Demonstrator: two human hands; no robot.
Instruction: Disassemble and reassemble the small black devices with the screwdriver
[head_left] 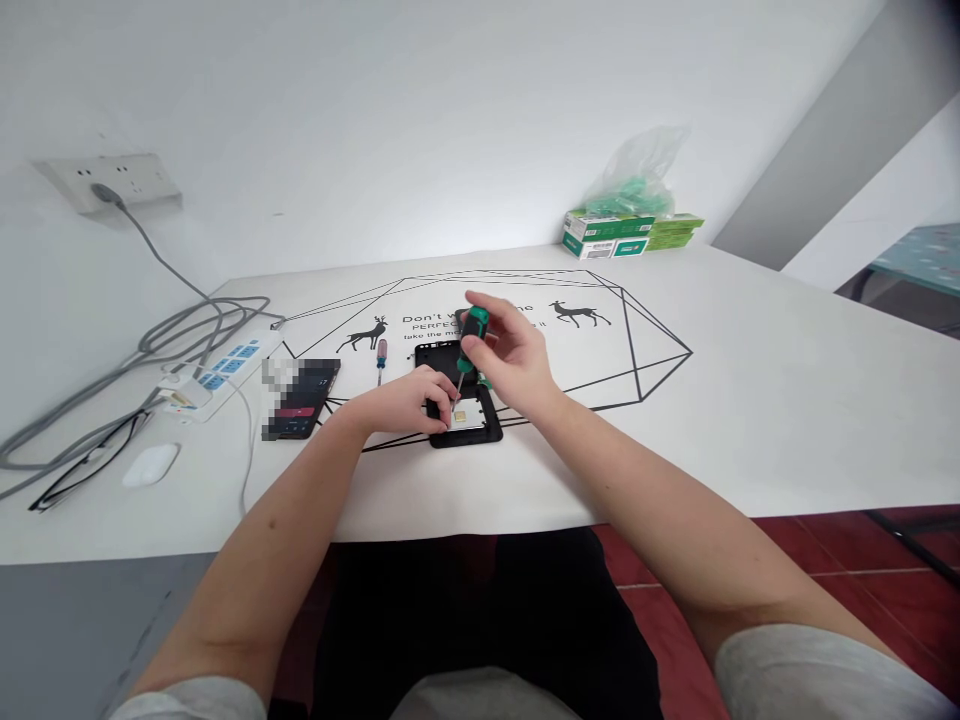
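My right hand (514, 350) is closed around the green-and-black handle of a screwdriver (472, 335). The screwdriver slants down, its tip at a white board with a gold square (466, 413) inside an opened black casing (489, 425). From the left, my left hand (409, 402) reaches over the casing's edge, fingers bent together close to the screwdriver's tip; what they pinch, if anything, is hidden. Just behind lies another black casing part (435, 357), partly covered by my hands.
A second small screwdriver (382, 358) and a phone (304, 398) lie to the left. Farther left are a power strip (229, 370), grey cables (161, 362), glasses (90, 460) and a white earbud case (151, 464). Green-and-white boxes (609, 228) under a plastic bag (637, 175) stand back right.
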